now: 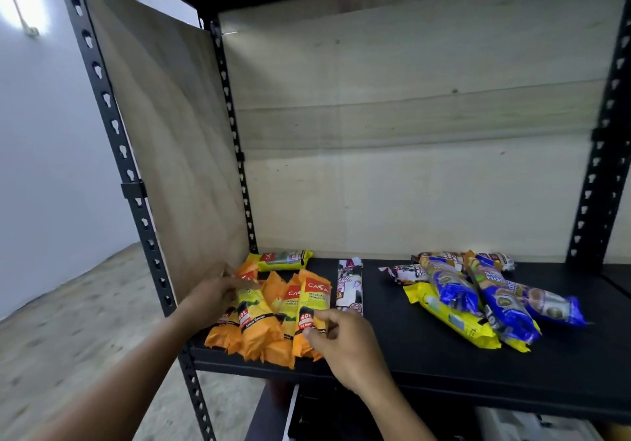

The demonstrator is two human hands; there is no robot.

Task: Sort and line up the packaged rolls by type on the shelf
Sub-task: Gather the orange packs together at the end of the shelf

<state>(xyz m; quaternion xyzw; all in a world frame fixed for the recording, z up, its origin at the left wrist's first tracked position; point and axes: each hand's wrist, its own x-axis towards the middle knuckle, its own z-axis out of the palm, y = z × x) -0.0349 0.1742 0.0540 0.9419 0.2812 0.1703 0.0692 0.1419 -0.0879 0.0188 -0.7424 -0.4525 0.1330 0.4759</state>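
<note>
I am pinching an orange pack [312, 307] with my right hand [345, 341], my left hand [211, 298] gripping another orange pack [247, 307], lower left of frame.

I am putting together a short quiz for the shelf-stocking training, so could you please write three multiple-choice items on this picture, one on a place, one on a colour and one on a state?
1. Where on the shelf do the orange packs lie?
A. at the left end
B. at the right end
C. on the floor

2. What colour is the single pack lying crosswise behind the orange packs?
A. blue
B. yellow-green
C. white

3. What is the right hand doing?
A. hanging clear of the shelf
B. resting on a blue pack
C. pinching the lower end of an orange pack

Answers: 1 A, they sit beside the wooden side panel, left of the white drawstring pack. 2 B, its wrapper is yellow-green. 3 C, thumb and fingers close on the rightmost orange pack, while the left hand rests on the leftmost ones.
</note>
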